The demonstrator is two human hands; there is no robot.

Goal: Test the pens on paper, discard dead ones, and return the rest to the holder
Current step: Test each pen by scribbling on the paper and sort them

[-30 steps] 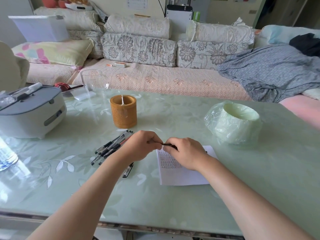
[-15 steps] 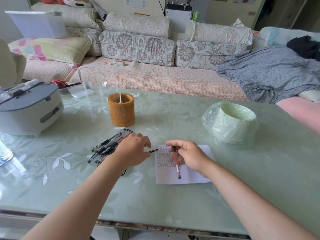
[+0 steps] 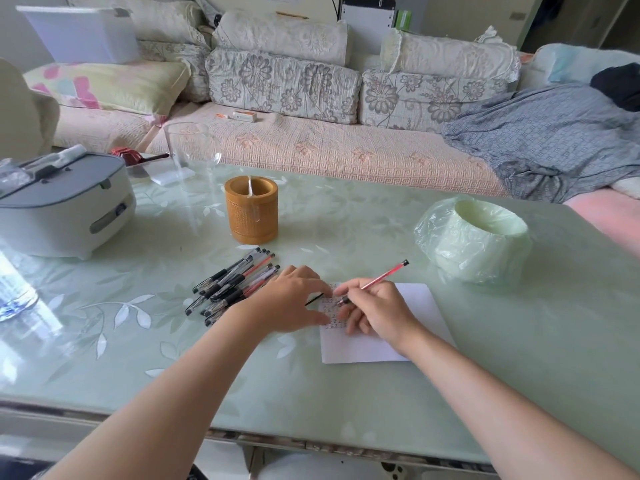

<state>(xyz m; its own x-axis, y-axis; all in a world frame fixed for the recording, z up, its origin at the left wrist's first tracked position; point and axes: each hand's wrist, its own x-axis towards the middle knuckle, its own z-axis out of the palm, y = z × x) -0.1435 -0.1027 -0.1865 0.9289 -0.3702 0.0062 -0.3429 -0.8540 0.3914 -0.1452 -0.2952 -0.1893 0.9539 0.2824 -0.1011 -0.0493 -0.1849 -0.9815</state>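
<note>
My right hand [image 3: 377, 313] grips a red pen [image 3: 384, 275] in a writing hold, its tip down on the marked top left corner of the white paper [image 3: 415, 306]. My left hand [image 3: 294, 299] rests on the paper's left edge and pinches a thin dark pen cap [image 3: 313, 299]. A pile of several black and red pens [image 3: 235, 282] lies just left of that hand. The brown woven holder [image 3: 251, 209] stands behind the pile with one thin white item inside. A small bin lined with a pale green bag [image 3: 478, 237] sits to the right.
A grey and white appliance [image 3: 62, 206] stands at the table's left, with a clear glass vase [image 3: 192, 150] behind the holder. Part of a water bottle [image 3: 14, 289] shows at the far left edge. A sofa runs behind the glass-topped table [image 3: 346, 393].
My hands pulled the cap off the pen. The right hand turned the red pen into a writing hold and set its tip on the paper; the left moved onto the paper's edge.
</note>
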